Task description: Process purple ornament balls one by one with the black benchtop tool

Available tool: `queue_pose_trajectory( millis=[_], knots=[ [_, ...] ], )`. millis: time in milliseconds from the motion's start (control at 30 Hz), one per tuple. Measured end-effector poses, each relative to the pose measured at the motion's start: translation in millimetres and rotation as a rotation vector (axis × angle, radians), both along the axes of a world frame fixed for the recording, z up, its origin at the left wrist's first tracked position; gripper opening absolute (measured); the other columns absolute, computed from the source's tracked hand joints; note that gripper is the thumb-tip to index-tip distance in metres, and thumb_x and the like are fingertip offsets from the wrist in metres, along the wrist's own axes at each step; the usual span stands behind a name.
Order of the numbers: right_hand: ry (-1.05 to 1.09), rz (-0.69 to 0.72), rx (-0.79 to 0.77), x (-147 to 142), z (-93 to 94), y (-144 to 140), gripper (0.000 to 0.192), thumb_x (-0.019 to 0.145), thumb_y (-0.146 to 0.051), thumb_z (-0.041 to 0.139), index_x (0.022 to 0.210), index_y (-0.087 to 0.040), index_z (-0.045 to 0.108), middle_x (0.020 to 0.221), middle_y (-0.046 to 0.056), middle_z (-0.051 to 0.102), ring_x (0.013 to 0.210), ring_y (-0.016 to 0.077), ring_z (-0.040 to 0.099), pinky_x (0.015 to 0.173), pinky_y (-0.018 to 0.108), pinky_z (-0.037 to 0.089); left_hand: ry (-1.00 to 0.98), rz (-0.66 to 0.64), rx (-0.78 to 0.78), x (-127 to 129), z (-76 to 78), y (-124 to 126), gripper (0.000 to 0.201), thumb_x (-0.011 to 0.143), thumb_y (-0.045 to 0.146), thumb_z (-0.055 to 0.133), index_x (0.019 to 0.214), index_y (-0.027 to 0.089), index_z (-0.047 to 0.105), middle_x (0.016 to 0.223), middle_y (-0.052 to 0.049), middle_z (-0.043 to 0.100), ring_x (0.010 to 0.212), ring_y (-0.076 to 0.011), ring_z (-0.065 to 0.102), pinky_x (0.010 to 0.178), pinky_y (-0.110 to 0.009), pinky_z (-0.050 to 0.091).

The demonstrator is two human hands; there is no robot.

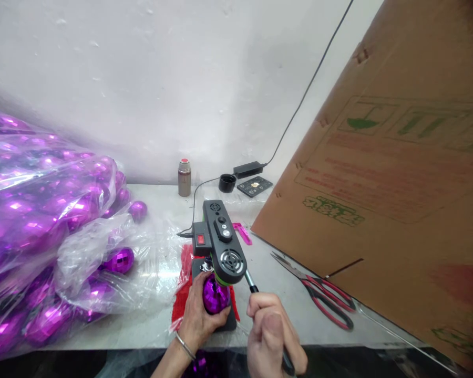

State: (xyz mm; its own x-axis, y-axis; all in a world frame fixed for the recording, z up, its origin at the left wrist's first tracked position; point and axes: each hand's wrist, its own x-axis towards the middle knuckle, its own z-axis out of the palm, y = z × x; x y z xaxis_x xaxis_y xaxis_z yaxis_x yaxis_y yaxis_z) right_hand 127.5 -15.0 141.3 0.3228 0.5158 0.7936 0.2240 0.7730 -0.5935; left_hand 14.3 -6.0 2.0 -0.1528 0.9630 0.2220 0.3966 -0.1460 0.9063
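Note:
My left hand [199, 314], with a bangle at the wrist, is closed around a shiny purple bauble [216, 295]. The bauble sits under the front end of a black tabletop press-like device [224, 241] with a red switch and round grilles. From the device's right side a metal lever [251, 279] runs toward me, and my right hand [274, 333] is wrapped around its black handle. A red cloth [180, 311] lies beneath the device's black base. Whether the bauble touches the device's underside is hidden.
A clear plastic bag [43, 194] full of purple baubles fills the left side. Red-handled scissors [319, 291] lie before a leaning cardboard box [378, 173] at right. Behind stand a flask [184, 178], a black cup [227, 182], a phone [254, 186] and a power adapter [248, 168].

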Motion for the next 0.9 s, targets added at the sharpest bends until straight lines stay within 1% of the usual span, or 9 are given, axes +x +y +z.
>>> queue_pose_trajectory(
  millis=[100,267,333,500,633,767,900],
  knots=[
    [-0.008,0.007,-0.013,0.5,0.4,0.1,0.047,0.111,-0.020,0.045,0.065,-0.020,0.042,0.059,-0.005,0.043,0.059,0.0083,0.052,0.053,0.021,0.039,0.007,0.009,-0.007,0.7,0.9,-0.3,0.076,0.069,0.035,0.083,0.138,0.016,0.056,0.129,-0.019,0.071,0.122,-0.0415,0.070,0.107,-0.065,0.056],
    [-0.004,0.007,0.018,-0.2,-0.6,2.1,0.048,0.112,-0.021,0.045,0.064,-0.020,0.040,0.057,-0.005,0.038,0.060,0.0081,0.051,0.055,0.021,0.039,0.017,0.004,-0.015,1.3,6.9,-1.0,0.077,0.067,0.031,0.083,0.138,0.016,0.057,0.132,-0.019,0.070,0.124,-0.0412,0.069,0.109,-0.065,0.056],
    [-0.006,0.004,0.009,-0.6,-0.1,2.4,0.049,0.113,-0.021,0.045,0.064,-0.020,0.040,0.058,-0.005,0.039,0.060,0.0082,0.051,0.055,0.021,0.039,0.020,0.002,-0.020,1.6,8.2,-1.1,0.077,0.067,0.030,0.083,0.138,0.016,0.057,0.132,-0.019,0.070,0.124,-0.0413,0.069,0.109,-0.065,0.056],
    [-0.008,-0.013,0.008,-0.2,2.5,1.6,0.051,0.113,-0.024,0.045,0.062,-0.020,0.040,0.056,-0.005,0.039,0.057,0.0084,0.049,0.052,0.022,0.037,0.028,0.020,-0.005,2.4,3.8,-0.8,0.079,0.065,0.029,0.084,0.138,0.016,0.057,0.130,-0.018,0.070,0.122,-0.0400,0.070,0.108,-0.063,0.056],
    [0.006,-0.007,0.002,0.0,1.4,0.8,0.051,0.112,-0.022,0.045,0.061,-0.020,0.042,0.057,-0.004,0.044,0.055,0.0091,0.049,0.051,0.024,0.036,0.034,0.022,-0.011,2.2,0.4,-0.6,0.083,0.065,0.030,0.085,0.141,0.018,0.055,0.131,-0.016,0.069,0.123,-0.0393,0.069,0.109,-0.062,0.056],
    [0.003,-0.021,-0.024,-1.4,2.8,0.2,0.052,0.112,-0.025,0.046,0.060,-0.019,0.042,0.059,-0.004,0.045,0.054,0.0084,0.048,0.049,0.024,0.035,0.027,0.021,-0.027,2.3,0.8,-0.5,0.083,0.064,0.029,0.086,0.140,0.016,0.054,0.131,-0.018,0.069,0.124,-0.0404,0.068,0.109,-0.063,0.055],
    [0.011,-0.035,-0.011,-3.3,7.2,0.6,0.054,0.112,-0.027,0.048,0.060,-0.019,0.041,0.057,-0.005,0.043,0.053,0.0079,0.047,0.049,0.024,0.035,0.036,0.031,-0.011,3.0,1.8,-0.4,0.082,0.064,0.027,0.085,0.140,0.017,0.055,0.130,-0.017,0.069,0.123,-0.0397,0.068,0.109,-0.063,0.056]
  ],
)
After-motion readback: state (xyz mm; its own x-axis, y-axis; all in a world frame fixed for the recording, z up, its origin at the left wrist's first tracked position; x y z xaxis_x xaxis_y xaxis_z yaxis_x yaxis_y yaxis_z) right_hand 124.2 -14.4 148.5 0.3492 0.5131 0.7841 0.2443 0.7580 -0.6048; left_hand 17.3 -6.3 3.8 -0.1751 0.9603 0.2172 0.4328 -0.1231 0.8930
